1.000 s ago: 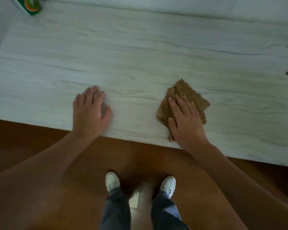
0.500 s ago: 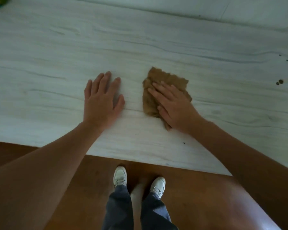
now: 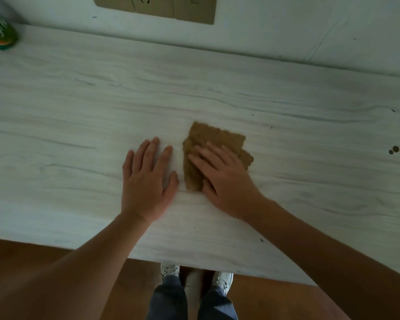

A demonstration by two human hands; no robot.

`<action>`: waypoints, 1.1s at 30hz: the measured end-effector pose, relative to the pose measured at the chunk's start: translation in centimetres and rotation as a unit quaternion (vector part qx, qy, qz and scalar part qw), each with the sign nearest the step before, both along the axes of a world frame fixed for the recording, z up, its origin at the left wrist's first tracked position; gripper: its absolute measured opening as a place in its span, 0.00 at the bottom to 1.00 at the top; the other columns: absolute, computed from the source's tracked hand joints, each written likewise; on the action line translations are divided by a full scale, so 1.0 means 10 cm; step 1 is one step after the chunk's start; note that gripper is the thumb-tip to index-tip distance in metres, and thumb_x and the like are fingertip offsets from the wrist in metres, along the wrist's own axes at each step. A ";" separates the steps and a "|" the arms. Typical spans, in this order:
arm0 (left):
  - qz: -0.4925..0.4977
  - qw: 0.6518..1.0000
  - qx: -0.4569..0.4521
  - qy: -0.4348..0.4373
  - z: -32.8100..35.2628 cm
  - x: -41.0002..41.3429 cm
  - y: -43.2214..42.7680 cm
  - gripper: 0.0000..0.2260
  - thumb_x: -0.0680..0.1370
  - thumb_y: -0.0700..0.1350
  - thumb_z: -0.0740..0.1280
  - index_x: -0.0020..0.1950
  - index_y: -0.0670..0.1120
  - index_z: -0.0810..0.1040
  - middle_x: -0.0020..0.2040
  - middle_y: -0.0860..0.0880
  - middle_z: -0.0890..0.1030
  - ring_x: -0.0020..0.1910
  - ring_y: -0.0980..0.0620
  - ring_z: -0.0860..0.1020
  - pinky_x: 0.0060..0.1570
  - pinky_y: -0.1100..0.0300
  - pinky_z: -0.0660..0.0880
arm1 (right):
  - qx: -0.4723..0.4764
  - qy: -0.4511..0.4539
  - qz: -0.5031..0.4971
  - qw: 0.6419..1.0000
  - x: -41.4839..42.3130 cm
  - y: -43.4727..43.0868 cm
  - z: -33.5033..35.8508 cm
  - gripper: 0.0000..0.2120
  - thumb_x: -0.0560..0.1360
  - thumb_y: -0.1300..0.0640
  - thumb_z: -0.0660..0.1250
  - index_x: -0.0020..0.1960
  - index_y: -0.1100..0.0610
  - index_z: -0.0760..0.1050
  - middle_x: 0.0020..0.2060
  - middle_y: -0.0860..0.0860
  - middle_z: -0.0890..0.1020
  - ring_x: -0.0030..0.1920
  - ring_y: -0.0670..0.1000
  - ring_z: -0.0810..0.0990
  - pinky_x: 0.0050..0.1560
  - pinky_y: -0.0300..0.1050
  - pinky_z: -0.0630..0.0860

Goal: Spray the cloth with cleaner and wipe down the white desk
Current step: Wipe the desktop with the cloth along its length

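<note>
A brown cloth [image 3: 209, 140] lies flat near the middle of the white wood-grain desk [image 3: 79, 112]. My right hand [image 3: 226, 179] presses on the cloth with straight fingers spread over it. Just left of the cloth, my left hand [image 3: 148, 181] rests palm down on the bare desk, fingers straight, a small gap between thumb and cloth. The green cleaner bottle [image 3: 0, 33] with an orange label stands at the desk's far left back corner, partly cut off by the frame.
Small dark spots [image 3: 394, 149] mark the desk at the right. A beige socket panel [image 3: 157, 6] sits on the wall behind the desk. The desk's front edge runs above a brown floor, where my white shoes [image 3: 171, 270] show.
My right hand has slid the cloth leftward and farther from the front edge, toward my left hand. My left hand has also moved farther onto the desk.
</note>
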State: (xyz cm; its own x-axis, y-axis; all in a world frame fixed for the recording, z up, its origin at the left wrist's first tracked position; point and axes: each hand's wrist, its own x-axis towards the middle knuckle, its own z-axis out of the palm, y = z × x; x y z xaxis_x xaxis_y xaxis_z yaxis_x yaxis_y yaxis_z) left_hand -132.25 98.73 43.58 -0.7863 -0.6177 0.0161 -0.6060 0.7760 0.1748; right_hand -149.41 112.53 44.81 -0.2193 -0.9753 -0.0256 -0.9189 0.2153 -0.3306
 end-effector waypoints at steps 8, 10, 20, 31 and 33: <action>-0.004 1.000 -0.010 0.011 -0.03 0.00 -0.02 0.27 0.81 0.56 0.57 0.79 0.47 0.69 0.81 0.42 0.65 0.81 0.40 0.62 0.79 0.39 0.57 | -0.037 0.050 -0.085 0.994 -1.21 -0.59 -0.14 0.25 0.78 0.50 0.59 0.73 0.57 0.72 0.71 0.58 0.74 0.69 0.63 0.72 0.72 0.54 0.60; -0.005 1.000 -0.015 0.022 -0.04 0.00 -0.02 0.27 0.81 0.56 0.57 0.78 0.47 0.70 0.80 0.42 0.66 0.80 0.40 0.63 0.79 0.39 0.57 | -0.027 0.057 -0.167 0.984 -1.60 -0.77 -0.12 0.26 0.79 0.50 0.58 0.75 0.56 0.69 0.73 0.58 0.71 0.71 0.62 0.69 0.74 0.51 0.56; -0.006 1.000 -0.007 0.009 -0.03 0.01 -0.02 0.27 0.81 0.56 0.57 0.79 0.47 0.69 0.81 0.42 0.65 0.81 0.41 0.61 0.80 0.40 0.56 | -0.030 0.051 -0.021 0.998 -0.99 -0.76 -0.12 0.26 0.80 0.51 0.55 0.76 0.56 0.67 0.74 0.56 0.69 0.74 0.61 0.65 0.77 0.59 0.59; -0.002 1.000 -0.012 0.022 -0.03 -0.01 -0.02 0.27 0.80 0.56 0.57 0.78 0.46 0.71 0.80 0.41 0.67 0.80 0.39 0.63 0.79 0.40 0.57 | -0.027 0.062 -0.254 0.965 -1.90 -0.69 -0.08 0.24 0.82 0.53 0.55 0.77 0.57 0.65 0.76 0.58 0.67 0.76 0.60 0.63 0.77 0.54 0.56; 0.000 1.000 -0.011 0.020 -0.02 -0.01 -0.01 0.28 0.80 0.56 0.57 0.78 0.46 0.70 0.80 0.41 0.66 0.80 0.39 0.63 0.79 0.41 0.56 | -0.035 0.077 -0.214 0.973 -1.69 -0.62 -0.11 0.25 0.80 0.53 0.56 0.76 0.58 0.67 0.73 0.59 0.70 0.73 0.63 0.67 0.75 0.58 0.59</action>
State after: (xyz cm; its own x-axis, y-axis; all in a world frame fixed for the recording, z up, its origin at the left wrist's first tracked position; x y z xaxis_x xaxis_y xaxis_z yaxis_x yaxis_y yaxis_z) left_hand -132.34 98.58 43.36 -0.7853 -0.6161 0.0611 -0.5980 0.7803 0.1829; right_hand -166.32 106.28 43.74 -0.6022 -0.7916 0.1036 -0.7897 0.5715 -0.2231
